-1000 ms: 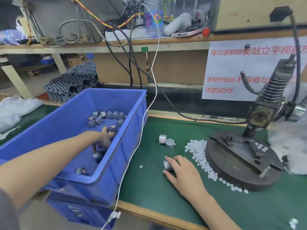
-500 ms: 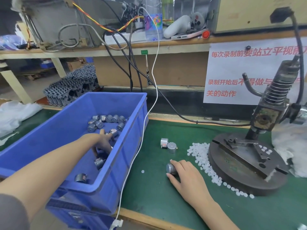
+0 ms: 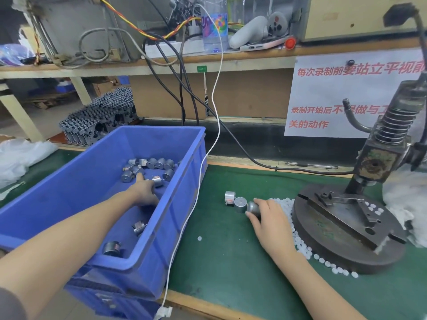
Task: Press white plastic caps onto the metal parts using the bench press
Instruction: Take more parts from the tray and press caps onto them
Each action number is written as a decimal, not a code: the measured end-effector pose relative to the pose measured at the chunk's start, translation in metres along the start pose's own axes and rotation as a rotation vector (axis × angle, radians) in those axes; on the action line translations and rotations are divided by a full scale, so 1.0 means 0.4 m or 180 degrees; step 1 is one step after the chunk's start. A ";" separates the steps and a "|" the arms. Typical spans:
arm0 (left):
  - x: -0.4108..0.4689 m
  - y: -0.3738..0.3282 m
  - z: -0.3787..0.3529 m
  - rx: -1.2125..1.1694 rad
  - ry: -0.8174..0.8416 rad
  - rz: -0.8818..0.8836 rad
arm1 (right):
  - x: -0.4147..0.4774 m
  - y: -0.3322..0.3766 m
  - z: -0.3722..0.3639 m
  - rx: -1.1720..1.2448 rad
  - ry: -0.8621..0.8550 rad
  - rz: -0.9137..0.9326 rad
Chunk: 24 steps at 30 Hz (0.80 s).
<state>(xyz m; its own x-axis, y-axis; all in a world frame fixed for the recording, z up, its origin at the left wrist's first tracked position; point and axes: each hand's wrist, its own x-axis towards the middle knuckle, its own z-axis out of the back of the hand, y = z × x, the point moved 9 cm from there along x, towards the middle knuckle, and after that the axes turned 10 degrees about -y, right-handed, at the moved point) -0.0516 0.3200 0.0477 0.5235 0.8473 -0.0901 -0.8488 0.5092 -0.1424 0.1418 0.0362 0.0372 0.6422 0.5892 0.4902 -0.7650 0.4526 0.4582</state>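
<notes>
Two silver cylindrical metal parts [image 3: 230, 197] lie on the green bench mat [image 3: 219, 262] beside a third part [image 3: 252, 207] that your right hand [image 3: 269, 218] grips near the white plastic caps [image 3: 287, 204] at the grey bench press [image 3: 374, 162], while your left hand [image 3: 144, 191] lies among more parts [image 3: 157, 163] in the blue plastic crate [image 3: 76, 181], its grip not discernible.

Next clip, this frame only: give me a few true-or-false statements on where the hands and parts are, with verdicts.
1. The left hand is inside the blue bin. True.
2. The right hand holds a metal part on the green mat. True.
3. The white caps are piled in the bin. False: they lie on the mat against the press base.
4. A metal part sits on the press base. False: only a few white caps show there.
</notes>
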 end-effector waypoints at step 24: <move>-0.063 -0.092 0.265 -0.1619 -0.0735 -0.0123 | -0.007 0.043 0.042 -0.0012 -0.0394 0.0312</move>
<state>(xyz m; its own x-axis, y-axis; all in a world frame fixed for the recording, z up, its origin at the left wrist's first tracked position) -0.0414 0.2960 0.1596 0.4751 0.8696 0.1346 -0.6564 0.4521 -0.6040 0.1276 0.0311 0.0561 0.5654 0.5437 0.6203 -0.8243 0.3997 0.4010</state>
